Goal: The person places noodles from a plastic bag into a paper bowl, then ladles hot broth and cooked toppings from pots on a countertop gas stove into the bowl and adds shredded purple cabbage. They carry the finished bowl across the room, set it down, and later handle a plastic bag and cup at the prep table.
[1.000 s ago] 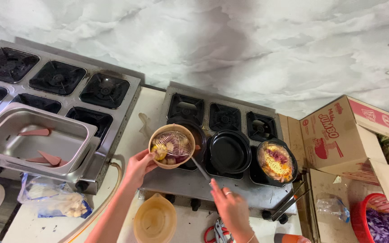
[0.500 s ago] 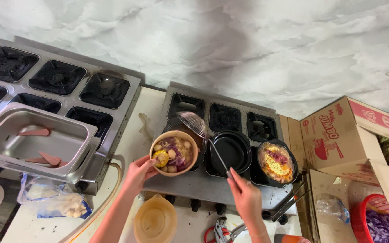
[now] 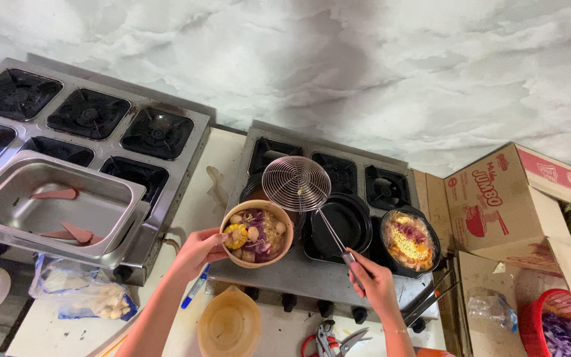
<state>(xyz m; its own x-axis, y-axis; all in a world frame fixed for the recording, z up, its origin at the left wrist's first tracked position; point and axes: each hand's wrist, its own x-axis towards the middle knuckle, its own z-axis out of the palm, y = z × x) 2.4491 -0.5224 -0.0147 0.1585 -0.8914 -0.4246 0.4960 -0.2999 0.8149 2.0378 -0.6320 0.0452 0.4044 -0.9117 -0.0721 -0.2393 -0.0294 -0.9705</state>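
Hands at the small stove: the left hand (image 3: 199,251) grips a filled bowl (image 3: 257,233), the right hand (image 3: 373,283) is closed on a wire skimmer (image 3: 297,183)

The bowl sits low and centre in the frame, held by its rim over the front edge of the stove (image 3: 299,271), apparently to keep it near the burners. It is tan and holds noodles, purple cabbage, a piece of corn and pale balls. The skimmer's round mesh hovers empty just above it, handle slanting down to the right; a dark pan of noodles (image 3: 410,240) stands at centre right

cardboard box (image 3: 497,198), steel tray (image 3: 54,205), perhaps scissors (image 3: 332,340) below.
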